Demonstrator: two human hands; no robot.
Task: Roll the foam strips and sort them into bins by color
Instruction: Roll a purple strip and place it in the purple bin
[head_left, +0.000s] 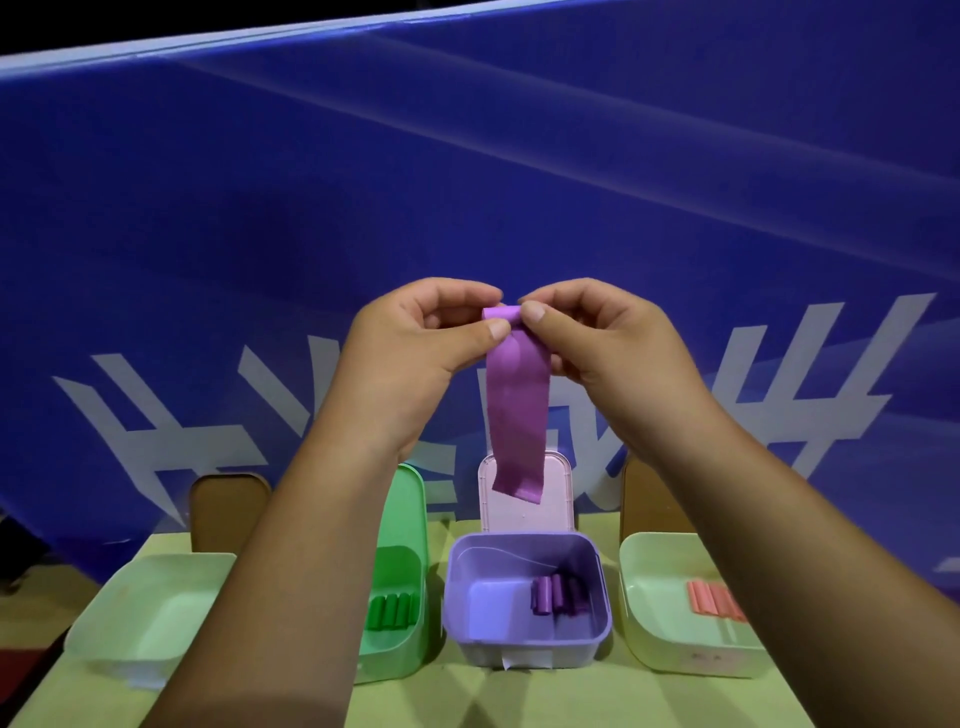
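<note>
Purple foam strip (514, 415), held up in both our hands.
Our left hand (415, 353) and right hand (608, 343) each pinch its rolled top end, both grips grasping it; its loose tail hangs above the open purple bin (524, 649) on the worktop (571, 696).

The yellow-green table (519, 701) carries four open bins (545, 656).

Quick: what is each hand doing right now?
Left hand: pinches the rolled top of the purple foam strip.
Right hand: pinches the same rolled top.
</note>
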